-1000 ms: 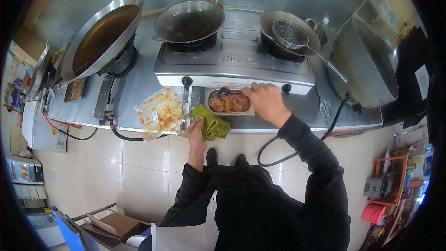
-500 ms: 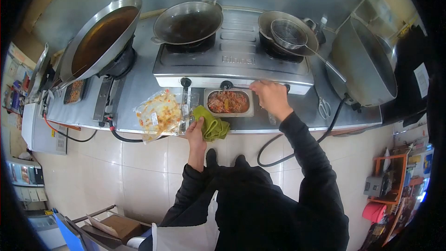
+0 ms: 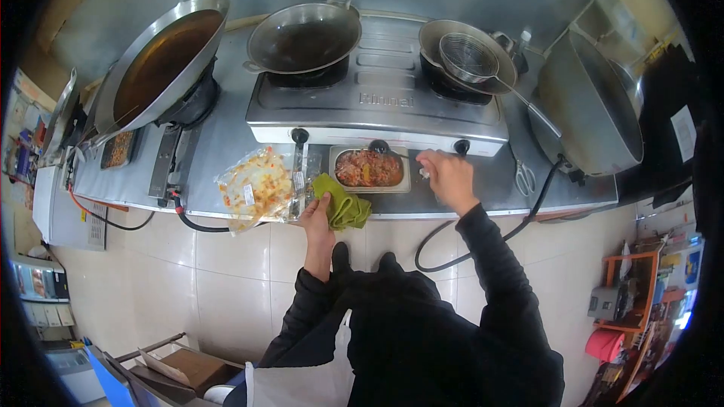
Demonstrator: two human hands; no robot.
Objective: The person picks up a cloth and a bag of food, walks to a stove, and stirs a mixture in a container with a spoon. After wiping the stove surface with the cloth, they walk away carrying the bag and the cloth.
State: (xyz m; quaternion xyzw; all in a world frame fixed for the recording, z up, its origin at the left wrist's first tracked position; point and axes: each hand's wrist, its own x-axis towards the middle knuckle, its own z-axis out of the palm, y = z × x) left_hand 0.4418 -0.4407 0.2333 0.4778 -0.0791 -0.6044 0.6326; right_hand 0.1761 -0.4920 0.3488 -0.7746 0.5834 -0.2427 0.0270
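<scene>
My left hand (image 3: 317, 218) is closed on a green cloth (image 3: 343, 203) at the counter's front edge. Right of centre, my right hand (image 3: 448, 178) grips the handle of a black ladle (image 3: 380, 148), whose round head lies over the back edge of a metal tray. That rectangular tray (image 3: 408, 181) holds a chopped reddish mixture (image 3: 366, 169). Left of the cloth lies a clear plastic bag (image 3: 256, 187) with orange and pale bits and a white label.
A two-burner stove (image 3: 377, 117) bears a wok (image 3: 305, 38) and a pan with a wire strainer (image 3: 469, 56). A large wok (image 3: 170, 60) of brown liquid stands left, a big pot (image 3: 588, 98) right. Scissors (image 3: 526, 179) and a black hose (image 3: 483, 252) are near the right edge.
My right hand has moved slightly right and toward me, and the ladle head has shifted right. My left hand keeps its hold on the cloth.
</scene>
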